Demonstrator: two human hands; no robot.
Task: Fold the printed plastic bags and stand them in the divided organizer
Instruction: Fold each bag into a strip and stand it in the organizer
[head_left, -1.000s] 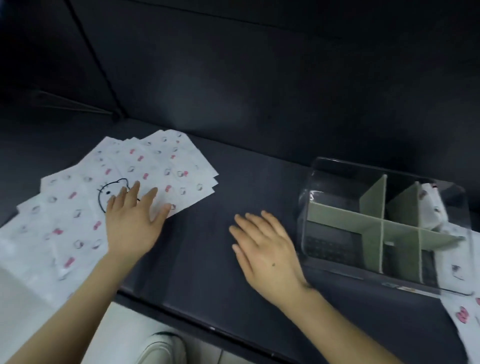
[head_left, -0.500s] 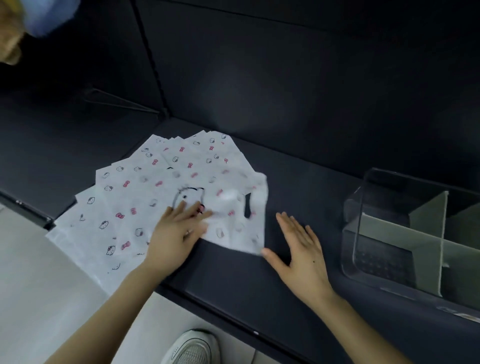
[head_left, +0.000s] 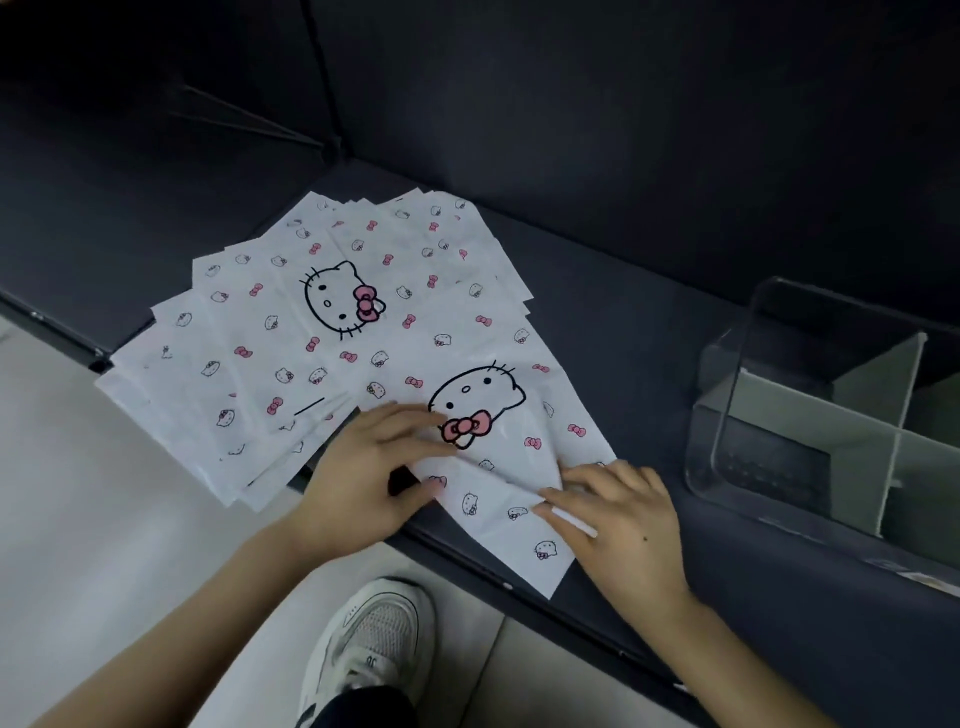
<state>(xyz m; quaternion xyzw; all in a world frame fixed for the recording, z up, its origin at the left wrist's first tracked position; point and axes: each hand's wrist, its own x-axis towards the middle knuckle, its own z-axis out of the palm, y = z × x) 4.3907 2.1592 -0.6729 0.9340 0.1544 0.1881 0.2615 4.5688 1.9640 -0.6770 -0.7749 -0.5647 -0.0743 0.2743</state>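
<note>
One white printed bag (head_left: 498, 415) with a large cat face and pink bow lies askew on the dark table, its near corner hanging over the front edge. My left hand (head_left: 369, 467) rests on its left side, fingers laid flat beside the bow and thumb touching the bag lower down. My right hand (head_left: 618, 514) presses flat on the bag's right lower edge, where a narrow crease or fold shows under the fingers. A fanned pile of the same bags (head_left: 280, 332) lies to the left. The clear divided organizer (head_left: 727, 415) with green partitions stands at the right, partly cut off.
The dark table (head_left: 623, 322) ends in a front edge running diagonally below my hands, with dark panels behind it. The pile overhangs that edge at the left. My white shoe (head_left: 374, 639) and pale floor show below.
My left hand has slid the top bag off the pile to the spot in front of me. My right hand moved onto the bag's right edge. The view shifted left, cutting off the organizer.
</note>
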